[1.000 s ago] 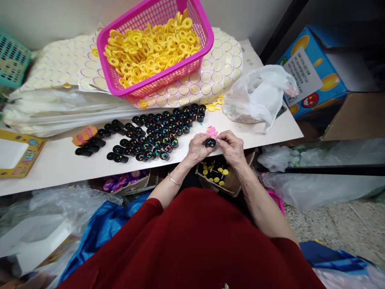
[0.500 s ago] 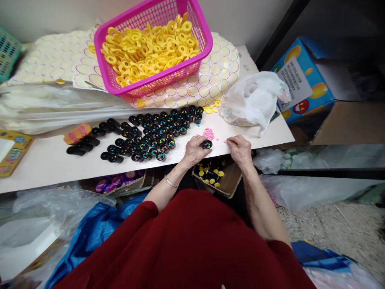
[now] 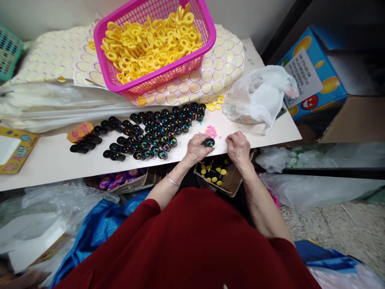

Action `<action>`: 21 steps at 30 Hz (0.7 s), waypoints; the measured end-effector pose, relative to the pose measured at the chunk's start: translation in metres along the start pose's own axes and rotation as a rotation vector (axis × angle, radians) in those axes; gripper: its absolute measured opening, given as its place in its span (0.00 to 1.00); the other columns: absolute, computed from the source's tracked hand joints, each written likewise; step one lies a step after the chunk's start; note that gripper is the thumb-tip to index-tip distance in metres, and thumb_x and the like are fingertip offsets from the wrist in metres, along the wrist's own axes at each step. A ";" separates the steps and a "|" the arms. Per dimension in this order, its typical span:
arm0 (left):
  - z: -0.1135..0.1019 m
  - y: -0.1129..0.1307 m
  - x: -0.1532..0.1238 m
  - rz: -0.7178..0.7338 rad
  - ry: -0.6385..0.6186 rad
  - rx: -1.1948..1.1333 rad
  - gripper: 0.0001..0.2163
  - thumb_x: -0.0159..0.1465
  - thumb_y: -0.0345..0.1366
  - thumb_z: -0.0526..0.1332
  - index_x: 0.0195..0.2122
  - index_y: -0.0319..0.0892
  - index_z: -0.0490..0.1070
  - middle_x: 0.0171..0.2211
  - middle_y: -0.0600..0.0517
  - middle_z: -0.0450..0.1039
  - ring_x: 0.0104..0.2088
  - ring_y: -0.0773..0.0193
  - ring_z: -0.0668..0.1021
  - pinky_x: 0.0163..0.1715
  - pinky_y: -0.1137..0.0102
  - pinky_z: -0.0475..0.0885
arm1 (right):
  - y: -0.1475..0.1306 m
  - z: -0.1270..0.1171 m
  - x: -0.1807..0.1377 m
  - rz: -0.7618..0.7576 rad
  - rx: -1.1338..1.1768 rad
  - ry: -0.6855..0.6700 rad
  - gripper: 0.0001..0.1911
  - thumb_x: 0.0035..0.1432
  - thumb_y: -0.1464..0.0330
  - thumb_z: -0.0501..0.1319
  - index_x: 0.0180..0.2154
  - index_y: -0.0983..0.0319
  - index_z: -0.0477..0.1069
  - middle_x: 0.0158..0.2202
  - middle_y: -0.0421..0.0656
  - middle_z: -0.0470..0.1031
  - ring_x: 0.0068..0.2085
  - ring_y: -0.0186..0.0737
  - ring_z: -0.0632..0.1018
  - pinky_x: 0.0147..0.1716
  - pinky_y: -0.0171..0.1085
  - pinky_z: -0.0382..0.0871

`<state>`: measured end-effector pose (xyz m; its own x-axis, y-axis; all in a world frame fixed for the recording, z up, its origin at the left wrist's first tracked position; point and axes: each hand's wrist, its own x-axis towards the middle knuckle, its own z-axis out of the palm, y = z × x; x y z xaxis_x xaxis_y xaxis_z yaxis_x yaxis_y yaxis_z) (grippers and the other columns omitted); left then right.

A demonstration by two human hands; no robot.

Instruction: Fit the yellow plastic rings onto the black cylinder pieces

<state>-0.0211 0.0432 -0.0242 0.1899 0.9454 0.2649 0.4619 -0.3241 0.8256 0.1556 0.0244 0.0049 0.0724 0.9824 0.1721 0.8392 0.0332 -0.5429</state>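
Observation:
My left hand [image 3: 195,149] is closed around a small black cup [image 3: 209,143], its mouth facing up and tiny coloured pieces showing inside. Just beyond that cup lies a small heap of pink pieces [image 3: 211,131] on the white table. My right hand [image 3: 239,147] rests to the right of the heap, fingers curled together at the tabletop; whatever is between the fingertips is hidden. Many similar black cups [image 3: 155,141] stand packed to the left, with coloured bits in them. Farther left, several black tubes [image 3: 87,142] lie on their sides.
A pink basket [image 3: 156,78] of yellow ring-shaped parts stands at the back on circle-printed sheets [image 3: 224,60]. A white plastic bag [image 3: 260,98] sits at right, beside a blue carton [image 3: 315,80]. Below the table edge is a cardboard box [image 3: 231,180] holding black-and-yellow pieces.
The pink piece by my right fingertips is out of sight now, and those fingers are curled closer in. My left hand keeps the cup. The whole view has shifted slightly.

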 end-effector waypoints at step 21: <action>-0.004 0.002 -0.002 0.050 0.013 -0.017 0.09 0.47 0.27 0.64 0.31 0.42 0.74 0.28 0.54 0.73 0.31 0.65 0.71 0.36 0.68 0.69 | -0.060 -0.009 0.003 -0.365 -0.190 -0.225 0.14 0.60 0.73 0.50 0.31 0.62 0.74 0.33 0.48 0.69 0.36 0.44 0.64 0.33 0.41 0.59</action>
<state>-0.0238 0.0411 -0.0205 0.2012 0.9286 0.3119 0.4375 -0.3701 0.8195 0.1101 0.0233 0.0452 -0.3472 0.9287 0.1300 0.8734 0.3708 -0.3159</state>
